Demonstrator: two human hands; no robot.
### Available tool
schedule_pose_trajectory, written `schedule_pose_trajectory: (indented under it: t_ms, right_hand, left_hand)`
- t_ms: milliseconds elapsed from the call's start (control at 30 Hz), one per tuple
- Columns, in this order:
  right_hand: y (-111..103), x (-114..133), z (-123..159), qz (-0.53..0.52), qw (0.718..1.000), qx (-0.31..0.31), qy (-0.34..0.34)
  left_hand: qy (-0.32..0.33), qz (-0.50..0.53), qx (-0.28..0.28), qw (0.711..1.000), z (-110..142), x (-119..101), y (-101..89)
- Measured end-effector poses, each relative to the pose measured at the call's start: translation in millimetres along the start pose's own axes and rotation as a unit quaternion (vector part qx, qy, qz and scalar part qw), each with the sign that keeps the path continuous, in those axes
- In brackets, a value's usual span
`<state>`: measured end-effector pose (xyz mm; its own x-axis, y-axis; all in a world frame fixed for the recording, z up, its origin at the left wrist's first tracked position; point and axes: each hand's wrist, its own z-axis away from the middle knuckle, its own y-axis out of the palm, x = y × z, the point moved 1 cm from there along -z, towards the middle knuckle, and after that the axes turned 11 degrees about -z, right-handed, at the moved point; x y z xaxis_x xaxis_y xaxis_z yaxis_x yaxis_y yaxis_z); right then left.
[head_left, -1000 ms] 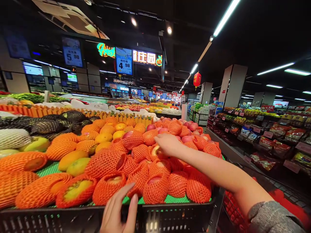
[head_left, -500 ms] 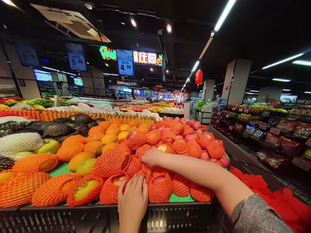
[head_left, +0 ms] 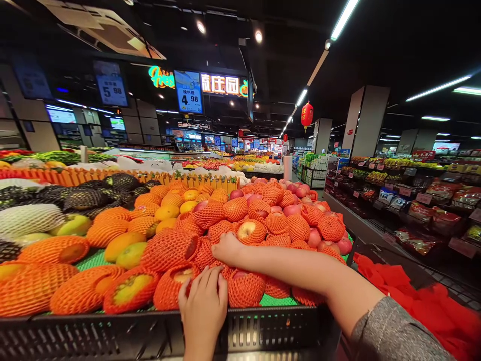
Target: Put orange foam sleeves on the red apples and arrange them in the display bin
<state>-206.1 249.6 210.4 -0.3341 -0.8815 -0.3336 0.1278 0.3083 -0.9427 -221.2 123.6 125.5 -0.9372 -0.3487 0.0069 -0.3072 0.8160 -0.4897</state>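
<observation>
My right hand (head_left: 228, 249) reaches in from the right, closed and pressed down among apples in red foam nets. Its fingers curl round a netted apple that is mostly hidden under the hand. Just in front, my left hand (head_left: 205, 296) lies over the fruit at the crate's front edge, its fingers stretched forward and slightly apart, tips out of sight. To its right is another netted apple (head_left: 247, 289), and to its left a netted fruit (head_left: 175, 286). Behind my right hand, an apple (head_left: 248, 230) shows its pale end through its net.
A black crate (head_left: 278, 326) with green lining holds the fruit. Mangoes (head_left: 131, 254) lie to the left, with dark netted fruit (head_left: 84, 199) beyond. Red cloth (head_left: 406, 291) is at the right, near shelves of packaged goods (head_left: 424, 198). A low orange fence (head_left: 150, 176) runs behind.
My right hand has drawn slightly toward me and left, uncovering more of the apple behind it. My left hand stays nearly in place. The view has shifted a little.
</observation>
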Motion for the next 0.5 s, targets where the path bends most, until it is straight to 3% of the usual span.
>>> schedule_pose_trajectory:
  t_ms: [200,367,500]
  right_hand:
    - [-6,-15,12,-0.026,0.997,-0.016,-0.071]
    - [-8,-21,12,-0.036,0.996,0.013,-0.08]
    - [-26,-36,14,-0.062,0.994,0.049,-0.074]
  left_hand:
    - [-0.024,0.014,0.046,0.999,1,-1,1.4]
    - [-0.003,0.026,0.081,0.996,1,6,9.5]
    - [-0.002,0.011,0.11,0.994,-9,8,7.1]
